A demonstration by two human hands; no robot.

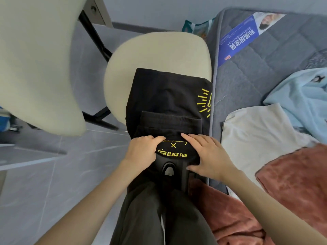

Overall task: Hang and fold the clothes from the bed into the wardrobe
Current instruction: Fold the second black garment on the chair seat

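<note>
Black garment (pixel 168 96) lies half-folded on chair seat (pixel 159 50); left hand (pixel 141 152) curls fingers round the fold, right hand (pixel 208 156) presses with fingers flat and spread. Risk: overhanging cloth slides off, undoing the fold.

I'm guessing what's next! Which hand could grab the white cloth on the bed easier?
Probably the right hand: it rests on the black yellow-printed garment, on the side nearest the white cloth on the grey quilted mattress. The left hand is farther.

A cream chair seat (pixel 159 55) stands on the grey tiled floor (pixel 53 174), with its cream backrest (pixel 35 59) at left and the black frame (pixel 95 36) between them. A patterned bag (pixel 198 27) sits beyond the seat's far-right edge.
</note>
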